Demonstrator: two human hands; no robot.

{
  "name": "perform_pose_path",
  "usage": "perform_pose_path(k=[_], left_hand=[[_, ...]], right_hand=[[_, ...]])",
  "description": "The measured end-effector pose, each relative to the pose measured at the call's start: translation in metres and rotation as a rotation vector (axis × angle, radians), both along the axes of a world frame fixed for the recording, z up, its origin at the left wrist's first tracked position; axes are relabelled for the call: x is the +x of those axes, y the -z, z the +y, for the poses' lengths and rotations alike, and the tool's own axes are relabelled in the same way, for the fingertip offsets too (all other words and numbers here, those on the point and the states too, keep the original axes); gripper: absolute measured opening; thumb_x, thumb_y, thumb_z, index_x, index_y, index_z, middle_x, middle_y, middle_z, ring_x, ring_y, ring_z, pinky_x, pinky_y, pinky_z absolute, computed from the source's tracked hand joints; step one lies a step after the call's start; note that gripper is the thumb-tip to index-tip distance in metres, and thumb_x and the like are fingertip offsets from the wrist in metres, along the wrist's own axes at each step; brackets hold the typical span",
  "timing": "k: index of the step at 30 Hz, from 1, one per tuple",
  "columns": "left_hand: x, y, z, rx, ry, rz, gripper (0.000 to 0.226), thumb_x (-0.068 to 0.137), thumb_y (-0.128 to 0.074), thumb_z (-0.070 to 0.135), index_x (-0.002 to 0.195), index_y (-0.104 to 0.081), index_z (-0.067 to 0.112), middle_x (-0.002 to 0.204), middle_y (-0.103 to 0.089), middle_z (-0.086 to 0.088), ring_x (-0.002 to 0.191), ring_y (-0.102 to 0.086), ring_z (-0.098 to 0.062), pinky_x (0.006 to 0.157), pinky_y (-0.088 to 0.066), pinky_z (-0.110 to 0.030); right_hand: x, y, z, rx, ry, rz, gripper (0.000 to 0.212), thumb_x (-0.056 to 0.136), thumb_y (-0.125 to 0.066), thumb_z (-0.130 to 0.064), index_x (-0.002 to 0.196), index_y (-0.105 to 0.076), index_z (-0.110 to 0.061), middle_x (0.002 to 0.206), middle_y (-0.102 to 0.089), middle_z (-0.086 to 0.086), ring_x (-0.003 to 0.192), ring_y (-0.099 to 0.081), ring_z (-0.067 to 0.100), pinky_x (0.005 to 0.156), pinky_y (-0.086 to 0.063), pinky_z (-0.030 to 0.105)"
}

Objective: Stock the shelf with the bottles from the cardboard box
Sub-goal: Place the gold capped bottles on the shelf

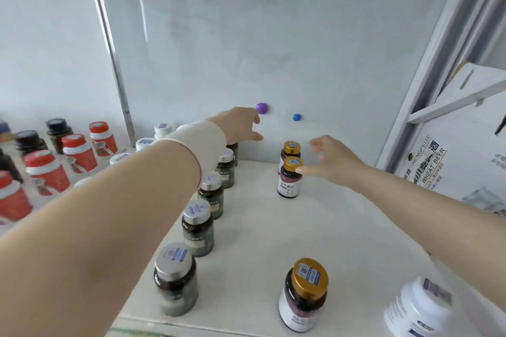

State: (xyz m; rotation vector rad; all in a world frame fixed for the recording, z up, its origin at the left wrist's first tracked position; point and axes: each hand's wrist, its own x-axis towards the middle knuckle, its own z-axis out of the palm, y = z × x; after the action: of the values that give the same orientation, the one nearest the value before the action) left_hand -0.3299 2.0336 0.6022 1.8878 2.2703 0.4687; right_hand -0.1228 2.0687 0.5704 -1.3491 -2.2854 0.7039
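Two spread grips: left grip (241, 126) empty, right grip (332, 159) touching gold-capped bottle (290, 180).

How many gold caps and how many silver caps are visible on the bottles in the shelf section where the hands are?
Gold caps: 3
Silver caps: 4
Total: 7
The left hand hides the cap of one more bottle, so it is not counted.

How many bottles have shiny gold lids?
3. Two stand one behind the other near the back wall: the rear bottle and the middle bottle, beside the right hand. The front bottle stands near the shelf's front edge. The left arm might hide more.
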Motion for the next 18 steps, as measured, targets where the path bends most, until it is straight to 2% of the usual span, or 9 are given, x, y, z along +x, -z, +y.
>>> perform_pose_path(k=[4, 8, 10, 14, 18], left_hand=[[-0.019, -0.025, -0.071, 0.001, -0.092, 0.4, 0.046, 0.092, -0.053, 0.038, 0.133, -0.044, 0.02, 0.13, -0.052, -0.003, 0.118, -0.052, -0.026, 0.094, -0.041, -0.034], [-0.046, -0.038, -0.152, -0.065, -0.189, 0.729, 0.04, 0.094, -0.05, 0.033, 0.13, -0.046, 0.014, 0.124, -0.056, -0.007, 0.113, -0.055, -0.028, 0.086, -0.042, -0.034], [-0.068, -0.04, -0.195, -0.108, -0.255, 0.791, 0.039, 0.094, -0.049, 0.031, 0.128, -0.047, 0.014, 0.122, -0.057, -0.007, 0.11, -0.056, -0.027, 0.079, -0.041, -0.033], [-0.126, -0.041, -0.293, -0.175, -0.386, 0.804, 0.037, 0.095, -0.046, 0.028, 0.129, -0.047, 0.013, 0.119, -0.057, -0.006, 0.106, -0.056, -0.026, 0.073, -0.035, -0.029], [-0.201, -0.03, -0.403, -0.259, -0.507, 0.813, 0.039, 0.094, -0.047, 0.028, 0.131, -0.046, 0.014, 0.121, -0.057, -0.006, 0.11, -0.057, -0.027, 0.079, -0.041, -0.032]], right_hand=[[-0.038, -0.026, -0.042, 0.243, -0.113, -0.144, 0.068, 0.083, -0.066, -0.033, 0.139, -0.034, -0.011, 0.141, -0.037, 0.008, 0.128, -0.042, 0.024, 0.1, -0.038, 0.034], [-0.095, -0.036, -0.1, 0.42, -0.227, -0.222, 0.056, 0.088, -0.059, -0.029, 0.136, -0.037, -0.01, 0.138, -0.038, 0.011, 0.128, -0.039, 0.028, 0.097, -0.037, 0.037], [-0.13, -0.037, -0.132, 0.443, -0.269, -0.233, 0.051, 0.089, -0.056, -0.026, 0.134, -0.039, -0.009, 0.135, -0.04, 0.012, 0.125, -0.04, 0.029, 0.096, -0.038, 0.037], [-0.212, -0.034, -0.206, 0.499, -0.386, -0.25, 0.044, 0.09, -0.054, -0.026, 0.128, -0.043, -0.009, 0.129, -0.044, 0.012, 0.12, -0.044, 0.03, 0.093, -0.039, 0.036], [-0.319, -0.023, -0.297, 0.569, -0.541, -0.23, 0.046, 0.09, -0.053, -0.029, 0.129, -0.043, -0.007, 0.13, -0.045, 0.014, 0.121, -0.045, 0.032, 0.095, -0.04, 0.039]])
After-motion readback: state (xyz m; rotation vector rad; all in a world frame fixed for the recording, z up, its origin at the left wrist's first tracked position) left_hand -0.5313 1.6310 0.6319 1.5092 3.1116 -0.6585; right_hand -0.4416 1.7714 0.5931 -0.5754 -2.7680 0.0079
